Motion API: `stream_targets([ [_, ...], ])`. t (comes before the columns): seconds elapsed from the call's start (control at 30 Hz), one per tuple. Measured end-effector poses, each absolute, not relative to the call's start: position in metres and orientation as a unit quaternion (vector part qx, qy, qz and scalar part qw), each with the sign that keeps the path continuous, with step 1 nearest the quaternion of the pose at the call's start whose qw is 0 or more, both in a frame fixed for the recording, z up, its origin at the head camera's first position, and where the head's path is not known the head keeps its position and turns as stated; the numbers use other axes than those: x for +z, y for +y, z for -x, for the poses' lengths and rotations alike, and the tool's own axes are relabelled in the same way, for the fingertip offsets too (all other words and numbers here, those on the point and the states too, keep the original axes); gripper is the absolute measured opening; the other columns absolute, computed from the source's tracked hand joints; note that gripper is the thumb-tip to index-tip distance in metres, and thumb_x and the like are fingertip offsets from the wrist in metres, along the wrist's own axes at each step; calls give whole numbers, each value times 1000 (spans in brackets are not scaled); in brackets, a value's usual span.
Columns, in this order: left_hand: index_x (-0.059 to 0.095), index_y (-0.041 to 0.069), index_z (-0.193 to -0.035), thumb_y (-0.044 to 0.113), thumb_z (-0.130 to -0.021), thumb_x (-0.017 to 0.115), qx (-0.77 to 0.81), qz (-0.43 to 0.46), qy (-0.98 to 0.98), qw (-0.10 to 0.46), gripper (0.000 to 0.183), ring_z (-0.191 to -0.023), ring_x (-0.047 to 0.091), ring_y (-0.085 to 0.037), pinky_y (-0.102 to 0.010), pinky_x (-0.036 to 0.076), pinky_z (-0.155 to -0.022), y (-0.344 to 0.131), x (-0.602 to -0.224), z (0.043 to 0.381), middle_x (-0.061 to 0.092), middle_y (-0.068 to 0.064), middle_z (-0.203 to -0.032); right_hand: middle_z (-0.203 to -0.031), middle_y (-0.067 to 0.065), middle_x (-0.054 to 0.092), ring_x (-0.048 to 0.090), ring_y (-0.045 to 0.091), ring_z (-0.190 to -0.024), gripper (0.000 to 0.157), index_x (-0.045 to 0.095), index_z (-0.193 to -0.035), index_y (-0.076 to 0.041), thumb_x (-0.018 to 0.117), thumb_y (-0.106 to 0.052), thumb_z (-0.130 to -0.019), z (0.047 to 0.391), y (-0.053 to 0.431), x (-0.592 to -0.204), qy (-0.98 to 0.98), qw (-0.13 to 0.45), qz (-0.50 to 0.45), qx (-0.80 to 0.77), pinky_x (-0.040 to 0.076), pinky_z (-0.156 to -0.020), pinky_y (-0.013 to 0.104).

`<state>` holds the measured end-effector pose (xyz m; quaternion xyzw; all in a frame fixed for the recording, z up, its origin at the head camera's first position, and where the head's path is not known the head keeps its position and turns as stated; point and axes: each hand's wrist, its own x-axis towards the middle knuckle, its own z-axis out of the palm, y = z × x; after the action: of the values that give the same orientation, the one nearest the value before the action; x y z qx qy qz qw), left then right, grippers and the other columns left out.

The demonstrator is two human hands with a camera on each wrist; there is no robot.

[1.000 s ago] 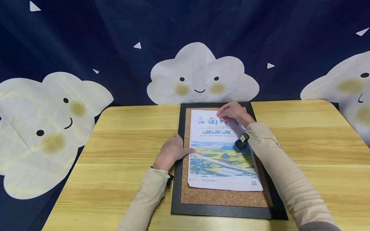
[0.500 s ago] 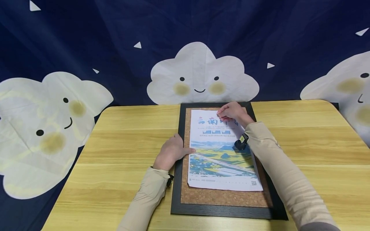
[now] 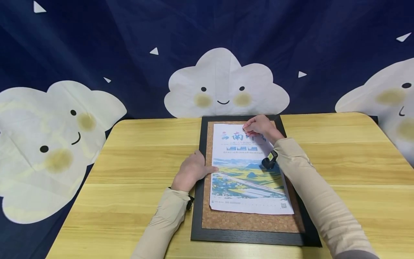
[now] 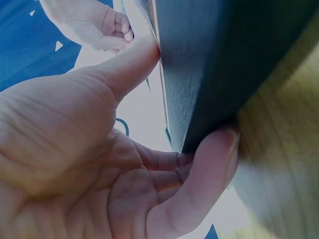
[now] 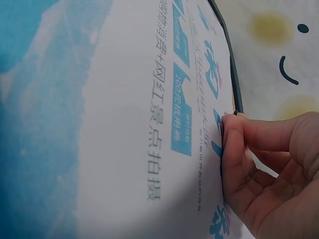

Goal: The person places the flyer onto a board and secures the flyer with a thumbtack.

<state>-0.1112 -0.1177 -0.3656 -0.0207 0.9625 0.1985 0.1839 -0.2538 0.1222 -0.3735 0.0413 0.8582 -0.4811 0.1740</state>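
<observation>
A black-framed cork board point(image 3: 252, 222) lies on the table, with a printed poster point(image 3: 245, 172) spread over its cork. At the board's left side is my left hand point(image 3: 192, 169); its thumb presses the poster's left edge. In the left wrist view its curled fingers point(image 4: 214, 164) reach the outer side of the black frame point(image 4: 199, 64). My right hand point(image 3: 260, 126) is at the top of the poster, over part of the title. Thumb and forefinger pinch a small dark pin point(image 5: 236, 113), mostly hidden by the fingertips.
The wooden table point(image 3: 129, 172) reaches out on both sides of the board. A dark blue curtain point(image 3: 136, 25) with printed smiling clouds point(image 3: 226, 75) hangs behind the table's back edge. Each wrist wears a small black camera point(image 3: 269, 160).
</observation>
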Motion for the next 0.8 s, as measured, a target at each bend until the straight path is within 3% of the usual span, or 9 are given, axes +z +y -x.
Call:
stream_targets([
  [0.23,44,-15,-142,46,-92,78,199,19,963,182,86,-78,62,-29,-38,52,-68,-118,-366,112,63,-27,-108,-75,3,69,64,8,-62,14,72,-108,8,68,-1,-99,255,120,-374,861,170,-45,-477,52,-59,18],
  [0.8,45,-14,-140,44,-93,79,196,21,963,183,82,-81,63,-30,-39,52,-70,-117,-368,111,63,-26,-110,-71,4,65,60,9,-62,10,70,-101,8,67,-1,-97,252,116,-373,890,151,-21,-430,48,-57,19],
])
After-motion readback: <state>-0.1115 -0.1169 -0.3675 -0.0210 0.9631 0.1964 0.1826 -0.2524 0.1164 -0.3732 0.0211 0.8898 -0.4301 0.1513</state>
